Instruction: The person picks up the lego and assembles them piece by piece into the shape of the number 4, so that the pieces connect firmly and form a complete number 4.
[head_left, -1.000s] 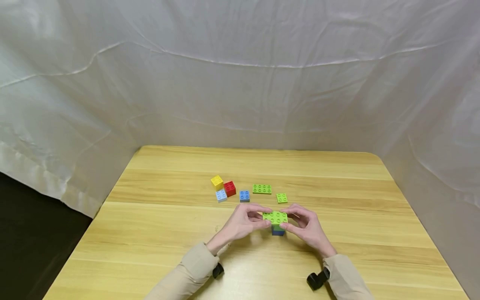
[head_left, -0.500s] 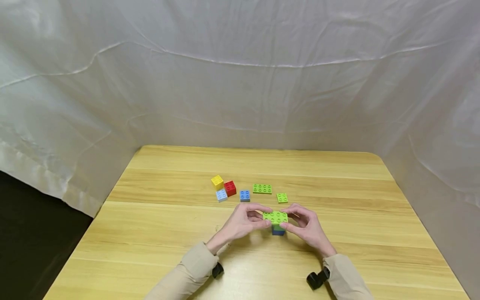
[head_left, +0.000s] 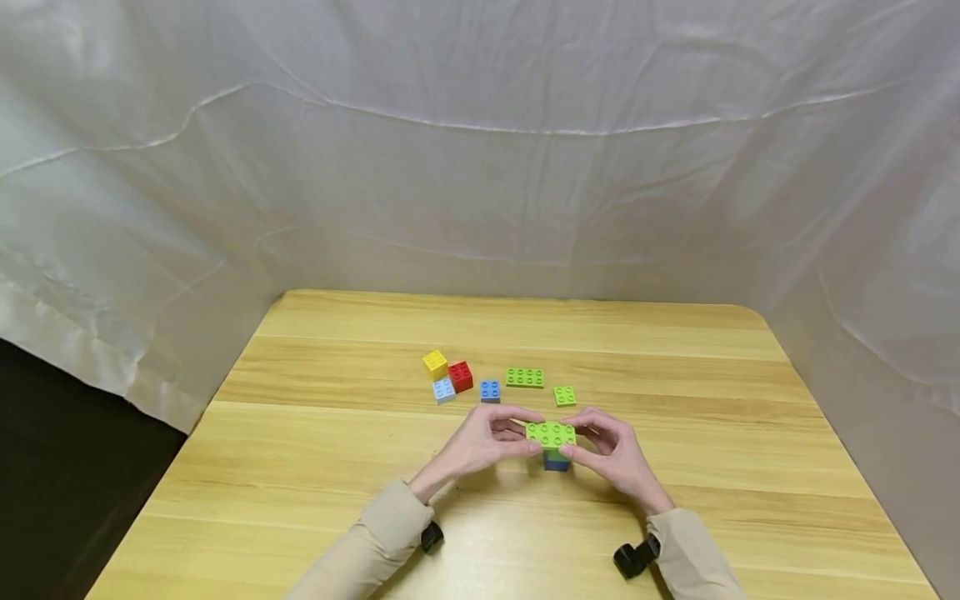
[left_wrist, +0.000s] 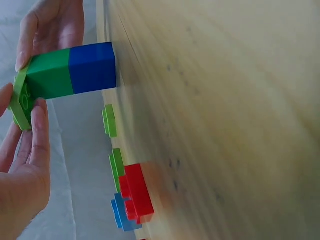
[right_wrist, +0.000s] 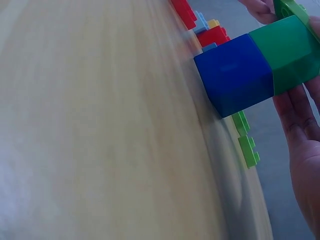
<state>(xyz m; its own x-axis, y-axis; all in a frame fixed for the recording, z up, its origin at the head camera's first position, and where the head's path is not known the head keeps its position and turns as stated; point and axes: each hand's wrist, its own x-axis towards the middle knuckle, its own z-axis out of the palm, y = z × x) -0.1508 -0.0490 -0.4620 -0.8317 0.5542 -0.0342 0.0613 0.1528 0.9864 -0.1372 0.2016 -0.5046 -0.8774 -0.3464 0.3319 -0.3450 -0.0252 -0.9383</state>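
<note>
A light green eight-stud plate (head_left: 550, 435) lies on top of a green brick (left_wrist: 50, 75), which sits on a dark blue brick (left_wrist: 92, 67). The plate overhangs this stack on the left. My left hand (head_left: 483, 442) pinches the plate's overhanging end, thumb on the near side and fingers on the far side. On the opposite end my right hand (head_left: 615, 458) grips the plate and the stack's top, its thumb at the near corner. In the right wrist view the dark blue brick (right_wrist: 235, 75) is lowest, close over the wooden table.
Behind the hands lie a yellow brick (head_left: 434, 363), a red brick (head_left: 461, 377), a light blue brick (head_left: 443, 390), a blue brick (head_left: 490, 391), a long green plate (head_left: 525, 378) and a small green plate (head_left: 565, 396). Another red brick (right_wrist: 183, 12) shows in the right wrist view.
My left wrist and forearm have shifted slightly left. Both hands stay on the plate, and the stack stands where it was.
</note>
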